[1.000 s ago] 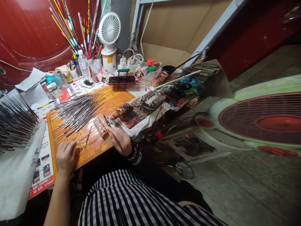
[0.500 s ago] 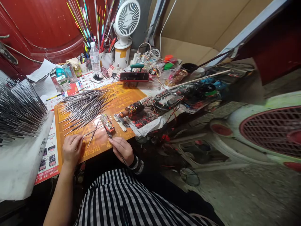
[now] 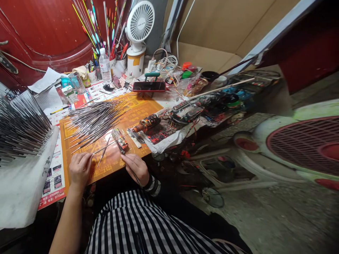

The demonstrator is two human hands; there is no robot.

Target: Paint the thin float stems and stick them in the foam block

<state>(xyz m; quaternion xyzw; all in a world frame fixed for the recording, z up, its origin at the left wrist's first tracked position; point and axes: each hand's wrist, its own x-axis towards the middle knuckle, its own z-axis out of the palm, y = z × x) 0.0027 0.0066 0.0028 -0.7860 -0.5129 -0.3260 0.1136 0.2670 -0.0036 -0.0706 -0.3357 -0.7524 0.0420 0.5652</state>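
Nearest: striped top [image 3: 124, 222] on the wearer. Left hand [image 3: 80, 168] at the near edge of the orange board [image 3: 144, 109], thumb and fingers closed in a pinch on the near end of a thin stick [image 3: 98, 151]. Stick angles up-right over the board, far end by the paint-specked block [image 3: 120, 138]. Second stick [image 3: 100, 159] crosses it; can't tell if they touch. Right hand [image 3: 136, 168] half curled, fingertips together on a slim dark tool [image 3: 123, 152], tip by the block's near end; exact tool type unclear.

Left side: white foam slab [image 3: 29, 183], many dark sticks [image 3: 23, 130] standing in it. Beyond the hands: loose stick pile [image 3: 96, 118] on the board. Right of the block: paint-crusted cylinder [image 3: 149, 122].

Farther back: phone [image 3: 149, 86], water bottle [image 3: 105, 68], white fan [image 3: 140, 23] on a canister [image 3: 132, 63]. Red door [image 3: 53, 28] behind, left.
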